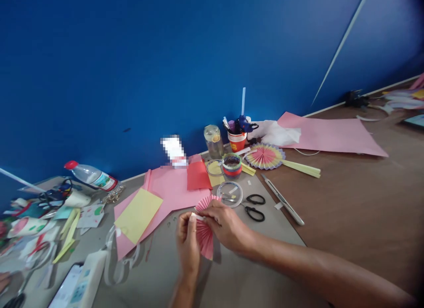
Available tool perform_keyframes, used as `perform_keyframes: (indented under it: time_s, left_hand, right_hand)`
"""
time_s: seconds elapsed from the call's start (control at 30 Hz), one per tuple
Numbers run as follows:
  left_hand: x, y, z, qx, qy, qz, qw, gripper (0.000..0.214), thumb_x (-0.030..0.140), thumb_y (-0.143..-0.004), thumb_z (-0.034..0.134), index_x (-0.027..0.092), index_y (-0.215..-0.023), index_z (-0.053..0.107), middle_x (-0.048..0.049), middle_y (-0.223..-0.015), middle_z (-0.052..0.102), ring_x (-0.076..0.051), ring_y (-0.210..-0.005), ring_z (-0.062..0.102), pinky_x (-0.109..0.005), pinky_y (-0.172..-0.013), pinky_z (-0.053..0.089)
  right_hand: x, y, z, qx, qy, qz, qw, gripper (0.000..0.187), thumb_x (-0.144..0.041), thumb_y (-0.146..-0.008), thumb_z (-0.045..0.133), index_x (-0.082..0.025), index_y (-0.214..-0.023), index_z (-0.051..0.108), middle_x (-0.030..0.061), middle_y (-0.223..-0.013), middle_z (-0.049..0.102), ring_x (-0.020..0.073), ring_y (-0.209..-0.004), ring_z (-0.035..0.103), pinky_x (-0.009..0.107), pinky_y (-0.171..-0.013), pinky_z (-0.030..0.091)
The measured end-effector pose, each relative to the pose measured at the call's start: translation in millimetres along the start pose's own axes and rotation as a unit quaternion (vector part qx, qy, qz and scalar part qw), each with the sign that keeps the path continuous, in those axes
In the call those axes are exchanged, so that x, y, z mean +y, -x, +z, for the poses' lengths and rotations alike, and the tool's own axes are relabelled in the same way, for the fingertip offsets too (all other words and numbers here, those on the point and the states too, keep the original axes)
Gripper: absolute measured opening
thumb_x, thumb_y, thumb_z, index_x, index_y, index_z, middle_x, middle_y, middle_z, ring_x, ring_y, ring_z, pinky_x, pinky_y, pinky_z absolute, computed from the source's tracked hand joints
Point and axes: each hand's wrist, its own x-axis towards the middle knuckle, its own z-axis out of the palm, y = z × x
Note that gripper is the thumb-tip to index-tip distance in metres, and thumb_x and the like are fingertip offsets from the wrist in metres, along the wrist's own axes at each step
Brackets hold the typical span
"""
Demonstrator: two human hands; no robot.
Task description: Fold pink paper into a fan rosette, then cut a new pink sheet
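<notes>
Left hand (187,241): closed on the lower pleats of the pink pleated paper fan (205,242), with the thumb laid on a white strip (199,218).
Right hand (228,228): clasped over the fan's upper half, fingertips at the white strip.
Fan: held between both hands, over the grey counter (232,281).
Just beyond: a clear tape ring (229,194) and black scissors (255,207) are seen.
Left: a yellow sheet (138,214) is laid on a pink paper sheet (172,188).

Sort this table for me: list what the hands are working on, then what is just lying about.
In hand: pink pleated fan, held by left hand and right hand; white strip against it.
Lying about: scissors, craft knife, finished rosette, yellow sheet, water bottle, pen cup.
</notes>
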Motion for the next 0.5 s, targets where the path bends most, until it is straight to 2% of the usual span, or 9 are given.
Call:
perform_keyframes:
  time_s: [0.1, 0.27, 0.4, 0.47, 0.5]
  left_hand:
    - [4, 3, -0.2, -0.012, -0.022, 0.017, 1.000, 0.034, 0.054, -0.077, 0.058, 0.019, -0.078, 0.060, -0.0008, -0.073, 0.059, -0.016, -0.071, 0.056, -0.027, -0.067, 0.048]
    - [12, 8, -0.3, -0.027, -0.028, 0.021, 0.999, 0.034, 0.059, -0.074, 0.058, 0.025, -0.077, 0.061, -0.0034, -0.075, 0.061, -0.023, -0.074, 0.059, -0.036, -0.069, 0.050]
    - [10, 4, -1.4, -0.056, -0.025, 0.012, 0.998, 0.031, 0.059, -0.072, 0.059, 0.028, -0.072, 0.061, -0.0044, -0.071, 0.060, -0.027, -0.071, 0.059, -0.041, -0.068, 0.050]
    - [8, 0, -2.3, -0.048, -0.017, 0.002, 0.999, 0.031, 0.060, -0.068, 0.063, 0.029, -0.071, 0.061, -0.0041, -0.069, 0.060, -0.027, -0.068, 0.059, -0.042, -0.067, 0.050]
    - [7, -2, -2.8, -0.038, -0.013, -0.004, 0.999, 0.030, 0.060, -0.067, 0.063, 0.030, -0.069, 0.060, -0.0036, -0.068, 0.059, -0.027, -0.067, 0.059, -0.042, -0.066, 0.050]
  right_hand:
    - [-2, -3, -4, -0.014, 0.007, 0.025, 1.000, 0.020, 0.000, -0.070, 0.050, -0.015, -0.064, 0.062, 0.0014, -0.065, 0.057, 0.0130, -0.064, 0.051, 0.023, -0.058, 0.037]
    - [-1, -8, -8, -0.011, -0.026, 0.029, 0.999, 0.018, 0.001, -0.061, 0.050, -0.015, -0.057, 0.056, -0.0018, -0.060, 0.054, 0.0098, -0.057, 0.048, 0.020, -0.053, 0.033]
    - [2, -11, -11, -0.047, -0.053, 0.032, 0.997, 0.019, 0.000, -0.062, 0.050, -0.016, -0.052, 0.054, -0.0029, -0.056, 0.051, 0.0089, -0.054, 0.047, 0.019, -0.050, 0.032]
    - [2, -12, -13, -0.066, -0.062, 0.036, 0.995, 0.019, -0.004, -0.066, 0.051, -0.016, -0.051, 0.053, -0.0029, -0.054, 0.050, 0.0090, -0.053, 0.046, 0.020, -0.049, 0.033]
    - [1, -12, -14, -0.055, -0.061, 0.034, 0.996, 0.018, -0.006, -0.068, 0.052, -0.016, -0.053, 0.054, -0.0023, -0.056, 0.052, 0.0096, -0.054, 0.047, 0.020, -0.051, 0.034]
